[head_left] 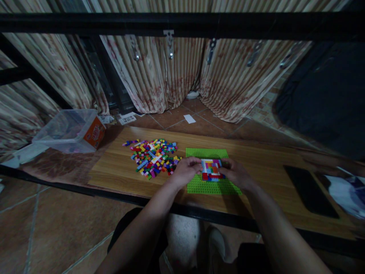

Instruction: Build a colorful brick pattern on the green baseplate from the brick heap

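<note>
A green baseplate [205, 153] lies on the wooden board [119, 167]. A small block of colourful bricks [211, 169] is built on its middle. My left hand [186, 171] is curled against the left side of the brick block, fingers closed on its edge. Against the right side rests my right hand [236, 173], its fingers also closed on the block. To the left of the baseplate a loose pile of several colourful bricks [154, 156] lies spread on the board.
A clear plastic tub [68, 129] with an orange label stands at the board's far left. A dark phone [310, 190] lies flat at the right, beside a white bag [346, 192]. Striped curtains [171, 76] and a black frame bar [182, 24] stand behind.
</note>
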Motion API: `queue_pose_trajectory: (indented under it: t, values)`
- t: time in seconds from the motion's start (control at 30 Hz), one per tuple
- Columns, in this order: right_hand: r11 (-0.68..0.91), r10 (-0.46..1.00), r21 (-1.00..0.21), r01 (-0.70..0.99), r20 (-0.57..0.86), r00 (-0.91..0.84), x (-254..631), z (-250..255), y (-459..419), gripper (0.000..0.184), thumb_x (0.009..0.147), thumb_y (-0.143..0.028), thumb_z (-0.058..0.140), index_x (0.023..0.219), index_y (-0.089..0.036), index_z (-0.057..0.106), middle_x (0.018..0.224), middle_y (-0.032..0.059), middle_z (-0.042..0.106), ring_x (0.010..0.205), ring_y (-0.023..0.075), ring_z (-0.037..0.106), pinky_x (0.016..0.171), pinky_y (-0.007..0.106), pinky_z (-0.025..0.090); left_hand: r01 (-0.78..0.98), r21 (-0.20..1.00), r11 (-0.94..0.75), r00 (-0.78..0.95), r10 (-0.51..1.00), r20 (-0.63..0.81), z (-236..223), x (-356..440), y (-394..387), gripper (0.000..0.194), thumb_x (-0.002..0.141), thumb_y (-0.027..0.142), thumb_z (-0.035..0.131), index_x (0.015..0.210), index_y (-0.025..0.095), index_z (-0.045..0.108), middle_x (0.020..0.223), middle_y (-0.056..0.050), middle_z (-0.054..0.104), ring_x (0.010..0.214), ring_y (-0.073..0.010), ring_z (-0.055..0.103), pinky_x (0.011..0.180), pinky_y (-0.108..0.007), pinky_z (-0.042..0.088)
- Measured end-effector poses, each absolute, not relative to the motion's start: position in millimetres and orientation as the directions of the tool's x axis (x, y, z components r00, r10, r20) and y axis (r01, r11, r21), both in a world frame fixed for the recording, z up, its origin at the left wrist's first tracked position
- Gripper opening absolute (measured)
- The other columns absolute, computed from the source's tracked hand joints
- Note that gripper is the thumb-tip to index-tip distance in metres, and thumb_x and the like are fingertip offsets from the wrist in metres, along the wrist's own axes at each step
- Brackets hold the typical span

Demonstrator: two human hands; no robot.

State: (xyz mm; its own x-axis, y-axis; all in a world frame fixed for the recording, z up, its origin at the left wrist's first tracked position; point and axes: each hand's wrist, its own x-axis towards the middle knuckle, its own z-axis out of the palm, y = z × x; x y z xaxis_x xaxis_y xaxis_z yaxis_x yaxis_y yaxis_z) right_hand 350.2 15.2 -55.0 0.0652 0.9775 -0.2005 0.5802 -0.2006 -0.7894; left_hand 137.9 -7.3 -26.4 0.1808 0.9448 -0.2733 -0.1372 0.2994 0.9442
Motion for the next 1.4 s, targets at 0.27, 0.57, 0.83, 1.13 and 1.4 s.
queue_pose_trajectory:
  t: [0.27, 0.57, 0.83, 1.13, 1.4]
  values:
    - [-0.191, 0.98, -0.791, 0.581, -0.184, 0.072, 348, -53, 14, 0.05, 0.07, -0.026, 0.07, 0.118, -0.017, 0.059, 0.102, 0.0104, 0.072, 0.091, 0.0258, 0.069, 0.083, 0.041, 0.054, -0.112, 0.947, 0.302, 0.179, 0.943, -0.28, -25, 139, -7, 0.012, 0.079, 0.006, 0.059, 0.086, 0.013, 0.065, 0.067, 0.0, 0.066, 0.06, -0.0074, 0.059, 0.064, -0.02, 0.046]
    - [-0.198, 0.978, -0.783, 0.59, -0.194, 0.07, 347, -49, 14, 0.051, 0.068, -0.026, 0.069, 0.117, -0.014, 0.06, 0.101, 0.0115, 0.072, 0.088, 0.0247, 0.069, 0.08, 0.039, 0.054, -0.097, 0.947, 0.306, 0.17, 0.943, -0.287, -21, 141, -8, 0.011, 0.079, 0.004, 0.058, 0.083, 0.012, 0.064, 0.067, 0.001, 0.065, 0.058, -0.0063, 0.057, 0.062, -0.019, 0.046]
    - [-0.217, 0.975, -0.797, 0.564, -0.208, 0.081, 345, -47, 13, 0.051, 0.067, -0.025, 0.071, 0.116, -0.017, 0.061, 0.099, 0.0095, 0.073, 0.087, 0.0247, 0.069, 0.079, 0.039, 0.055, -0.1, 0.948, 0.301, 0.173, 0.944, -0.282, -25, 142, -8, 0.012, 0.077, 0.005, 0.058, 0.081, 0.013, 0.065, 0.066, 0.001, 0.064, 0.059, -0.0075, 0.058, 0.062, -0.02, 0.046]
    - [-0.207, 0.976, -0.788, 0.58, -0.206, 0.069, 342, -40, 11, 0.041, 0.069, -0.023, 0.068, 0.11, -0.016, 0.063, 0.098, 0.0086, 0.073, 0.088, 0.0233, 0.069, 0.081, 0.037, 0.054, -0.068, 0.959, 0.276, 0.189, 0.947, -0.26, -31, 143, -9, 0.011, 0.076, 0.008, 0.059, 0.082, 0.015, 0.066, 0.069, 0.002, 0.064, 0.06, -0.0073, 0.056, 0.062, -0.02, 0.046]
    - [-0.128, 0.987, -0.782, 0.61, -0.161, 0.0, 343, -40, 11, 0.025, 0.069, -0.022, 0.065, 0.094, -0.019, 0.068, 0.09, 0.0045, 0.074, 0.084, 0.0221, 0.068, 0.079, 0.036, 0.053, -0.008, 0.971, 0.239, 0.211, 0.95, -0.232, -36, 141, -7, 0.01, 0.076, 0.012, 0.06, 0.084, 0.015, 0.066, 0.07, 0.002, 0.064, 0.059, -0.0081, 0.056, 0.062, -0.021, 0.045]
